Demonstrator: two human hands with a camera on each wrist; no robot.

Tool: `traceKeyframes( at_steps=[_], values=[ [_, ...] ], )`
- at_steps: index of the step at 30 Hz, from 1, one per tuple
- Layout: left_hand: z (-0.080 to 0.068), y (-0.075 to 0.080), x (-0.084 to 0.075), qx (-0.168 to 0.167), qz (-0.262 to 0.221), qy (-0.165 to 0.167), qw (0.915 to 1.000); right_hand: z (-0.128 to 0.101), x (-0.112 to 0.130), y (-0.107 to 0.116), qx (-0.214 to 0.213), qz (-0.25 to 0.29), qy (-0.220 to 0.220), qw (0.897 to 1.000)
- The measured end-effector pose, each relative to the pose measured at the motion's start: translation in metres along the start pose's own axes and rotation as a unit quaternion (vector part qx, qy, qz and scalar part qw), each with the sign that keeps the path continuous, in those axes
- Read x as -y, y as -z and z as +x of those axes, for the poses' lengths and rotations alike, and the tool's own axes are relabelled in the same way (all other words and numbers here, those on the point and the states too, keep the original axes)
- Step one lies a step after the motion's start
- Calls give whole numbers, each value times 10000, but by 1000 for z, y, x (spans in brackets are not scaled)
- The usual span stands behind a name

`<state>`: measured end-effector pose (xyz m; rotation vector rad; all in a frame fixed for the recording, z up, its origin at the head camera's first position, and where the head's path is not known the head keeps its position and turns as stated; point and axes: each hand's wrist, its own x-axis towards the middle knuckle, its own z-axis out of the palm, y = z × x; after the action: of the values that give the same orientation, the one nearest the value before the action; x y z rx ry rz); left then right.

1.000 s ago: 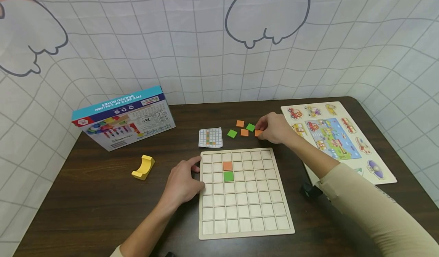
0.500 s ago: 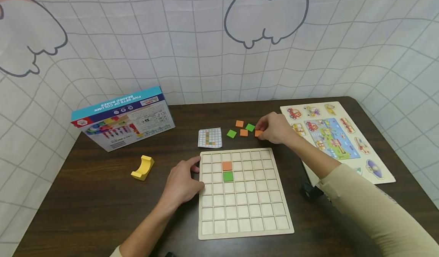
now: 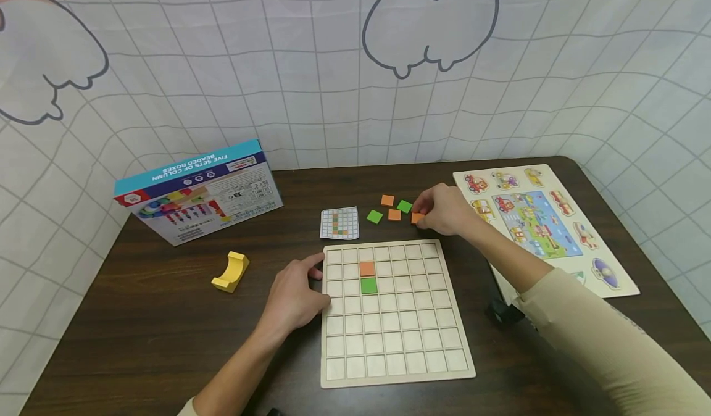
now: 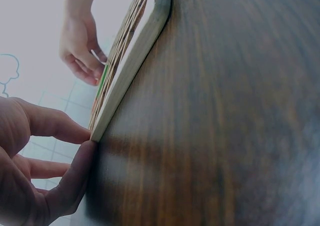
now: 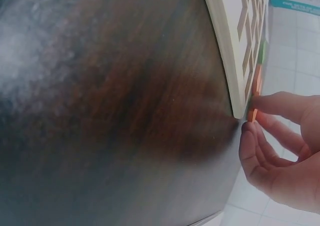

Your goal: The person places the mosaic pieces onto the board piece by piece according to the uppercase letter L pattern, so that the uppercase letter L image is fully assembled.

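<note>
No change is noted over the last second. An orange tile [image 3: 417,217], on the surface beyond the grid board [image 3: 439,366], remains pinched by the right hand [image 3: 444,209]; left hand [image 3: 294,295] fingers rest flat against the board's left edge.

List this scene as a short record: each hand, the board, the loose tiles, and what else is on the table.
left hand: rests flat on the table, fingers touching the left edge of the grid board
right hand: pinches an orange tile behind the board
board contents: one orange square above one green square, other cells bare
loose tiles: two orange tiles, two green tiles, lying between the pattern card and the right hand
left side: toy box, yellow block
right side: vehicle puzzle
table: dark wood
</note>
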<state>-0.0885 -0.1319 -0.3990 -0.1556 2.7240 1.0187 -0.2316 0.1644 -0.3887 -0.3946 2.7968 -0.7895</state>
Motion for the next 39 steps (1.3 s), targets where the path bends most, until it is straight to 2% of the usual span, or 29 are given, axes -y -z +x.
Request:
traceKeyframes(
  at_steps=[25,39],
  values=[
    [-1,1,-1,-24,2,-2,10000,-11,7,2,-17,200,203,9996],
    [-1,0,-2,-15,4,47,10000,-17,14,0,3,271,171,9995]
  ],
)
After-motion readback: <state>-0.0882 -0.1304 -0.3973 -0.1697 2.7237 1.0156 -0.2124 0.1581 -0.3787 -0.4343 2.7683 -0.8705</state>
